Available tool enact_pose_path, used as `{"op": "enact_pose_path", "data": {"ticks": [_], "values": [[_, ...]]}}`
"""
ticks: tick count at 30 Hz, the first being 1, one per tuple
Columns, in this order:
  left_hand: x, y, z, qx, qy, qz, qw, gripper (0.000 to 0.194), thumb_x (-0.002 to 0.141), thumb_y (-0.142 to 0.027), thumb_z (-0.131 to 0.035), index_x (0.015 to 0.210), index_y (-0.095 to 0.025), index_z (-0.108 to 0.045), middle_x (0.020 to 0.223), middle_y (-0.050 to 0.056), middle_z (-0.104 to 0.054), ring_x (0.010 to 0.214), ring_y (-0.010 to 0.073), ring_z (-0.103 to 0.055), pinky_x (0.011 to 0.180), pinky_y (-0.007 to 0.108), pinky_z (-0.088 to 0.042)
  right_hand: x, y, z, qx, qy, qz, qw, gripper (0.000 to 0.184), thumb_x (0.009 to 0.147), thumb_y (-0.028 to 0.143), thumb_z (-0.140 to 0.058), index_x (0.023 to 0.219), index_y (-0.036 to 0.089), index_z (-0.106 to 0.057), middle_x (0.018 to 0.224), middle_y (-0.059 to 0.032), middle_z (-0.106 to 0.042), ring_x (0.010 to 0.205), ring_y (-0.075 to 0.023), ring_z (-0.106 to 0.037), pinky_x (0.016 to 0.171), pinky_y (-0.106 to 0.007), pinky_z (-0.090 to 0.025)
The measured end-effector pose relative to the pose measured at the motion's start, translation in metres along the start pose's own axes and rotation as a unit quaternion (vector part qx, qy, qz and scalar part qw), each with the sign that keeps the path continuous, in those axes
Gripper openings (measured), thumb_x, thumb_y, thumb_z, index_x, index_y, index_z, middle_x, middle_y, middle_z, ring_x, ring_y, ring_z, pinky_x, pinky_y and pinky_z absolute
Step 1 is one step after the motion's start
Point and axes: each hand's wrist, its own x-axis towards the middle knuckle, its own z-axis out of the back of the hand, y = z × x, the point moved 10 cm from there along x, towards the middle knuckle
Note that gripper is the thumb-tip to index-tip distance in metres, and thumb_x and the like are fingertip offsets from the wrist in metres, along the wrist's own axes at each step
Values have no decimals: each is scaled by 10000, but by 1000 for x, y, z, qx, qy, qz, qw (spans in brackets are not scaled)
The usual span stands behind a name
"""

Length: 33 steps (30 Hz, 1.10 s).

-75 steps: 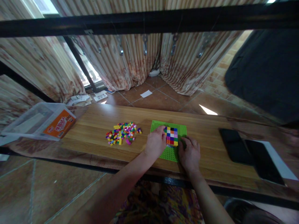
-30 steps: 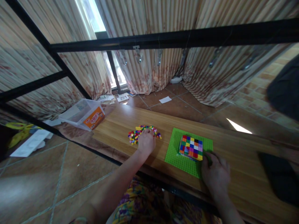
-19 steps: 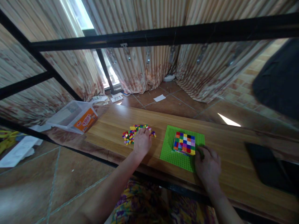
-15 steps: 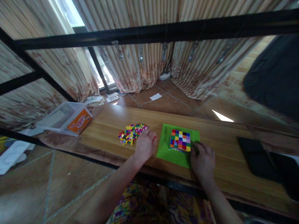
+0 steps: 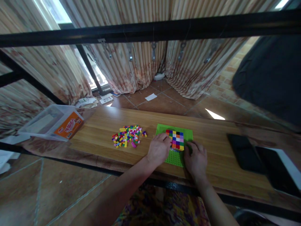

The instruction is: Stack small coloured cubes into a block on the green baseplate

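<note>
A green baseplate [image 5: 185, 133] lies on the wooden table [image 5: 211, 135] with a square block of many-coloured bricks [image 5: 176, 139] built on it. My left hand [image 5: 159, 149] rests at the block's left edge, its fingers curled together at the bricks; what they pinch is too small to name. On the plate's near right corner lies my right hand [image 5: 195, 158], fingers bent and pressed on the green plate beside the block. A loose pile of small coloured bricks [image 5: 127, 136] lies to the left of the plate.
A clear plastic box with an orange label [image 5: 53, 122] sits at the table's left end. Two dark flat devices [image 5: 256, 155] lie at the right. A black metal bar [image 5: 150, 29] crosses overhead. A dark-clothed person [image 5: 272, 72] is at the right.
My left hand has left the loose brick pile and moved right to the left edge of the built block. My right hand has stayed on the plate's corner.
</note>
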Motion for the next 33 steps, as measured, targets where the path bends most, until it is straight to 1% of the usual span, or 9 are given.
{"op": "enact_pose_path", "data": {"ticks": [3,11,15,20,26,33], "values": [[0,1,-1,-4,-8,1,1000,150,937,-225,-493,886,-197,-631,970,32,-632,907,172,-575,839,327,-472,0,0,-2,5,8,1,1000,284,901,293,-477,1047,151,-676,1123,-144,-644,1040,-259,-549,942,-429,-417],[-1,6,-1,-19,-33,10,999,166,933,-245,-514,828,-209,-637,911,14,-658,875,155,-591,830,320,-455,1,0,-1,12,5,0,1000,264,891,277,-482,1037,165,-671,1111,-134,-642,1043,-257,-554,937,-429,-415],[-4,1,-1,-7,-35,-18,999,218,949,-227,-477,809,-206,-644,893,15,-660,880,156,-591,827,314,-451,1,1,0,10,6,0,1000,271,898,286,-477,1036,154,-669,1111,-140,-637,1041,-255,-545,940,-419,-408],[-8,-5,1,5,-41,-51,998,207,944,-190,-466,863,-200,-656,933,24,-675,880,163,-591,816,311,-458,1,1,0,5,7,-3,1000,282,901,293,-469,1042,151,-668,1116,-145,-634,1043,-256,-536,932,-417,-403],[-8,-12,-3,19,-9,-69,997,220,940,-163,-434,884,-182,-646,955,51,-667,876,171,-585,821,327,-475,0,0,0,4,6,-7,1000,276,899,293,-473,1044,162,-669,1119,-139,-637,1038,-260,-541,921,-423,-404],[-8,-13,-6,32,15,-77,996,179,919,-154,-455,863,-178,-623,921,56,-652,883,184,-574,830,338,-486,0,1,-1,2,8,7,1000,292,900,296,-465,1050,151,-670,1120,-155,-641,1050,-274,-546,924,-447,-413]]}}
